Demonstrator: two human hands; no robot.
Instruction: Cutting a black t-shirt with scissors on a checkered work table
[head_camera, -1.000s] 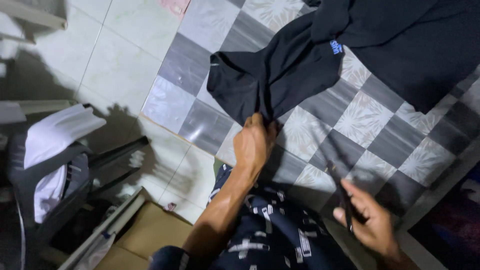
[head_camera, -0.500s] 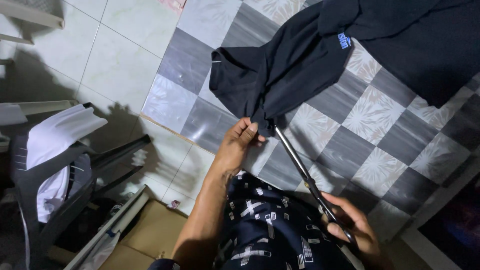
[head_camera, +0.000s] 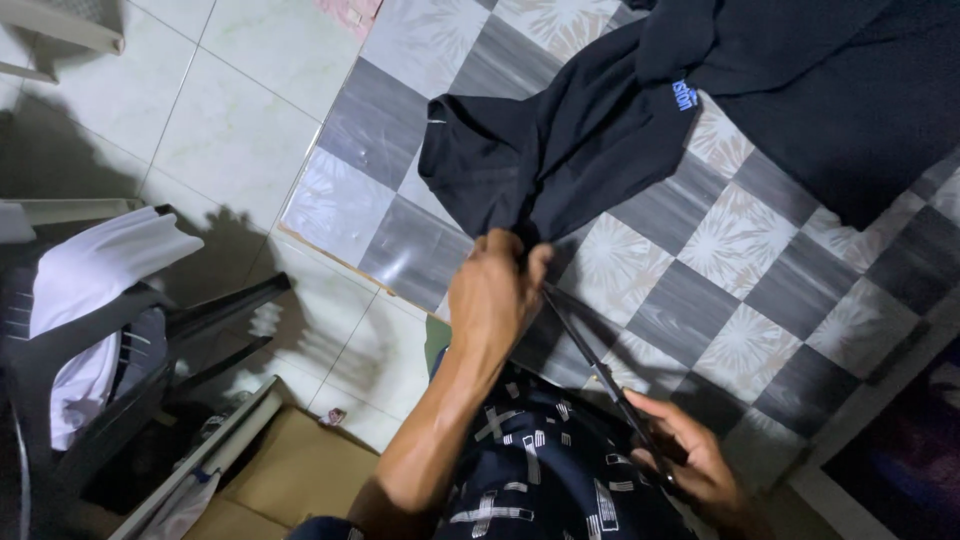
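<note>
A dark navy garment (head_camera: 590, 140) with a small blue label lies spread over a grey-and-white checkered mat (head_camera: 720, 280). My left hand (head_camera: 495, 290) pinches the garment's lower edge where it hangs toward me. My right hand (head_camera: 685, 455) grips the handles of long dark scissors (head_camera: 590, 365). Their blades point up and left, with the tips right beside my left hand's fingers at the cloth edge. Whether the blades touch the cloth is hidden by my hand. A dark patterned cloth (head_camera: 540, 470) covers my lap below both hands.
A dark plastic chair (head_camera: 90, 380) with white cloth (head_camera: 90, 270) draped on it stands at the left. A brown cardboard piece (head_camera: 290, 470) lies on the pale floor tiles (head_camera: 210, 120) near my arm. More dark fabric (head_camera: 860, 100) fills the top right.
My left hand has closed on the garment's edge again after loosening. The scissors have come up from near my lap, and their tips have reached my left hand.
</note>
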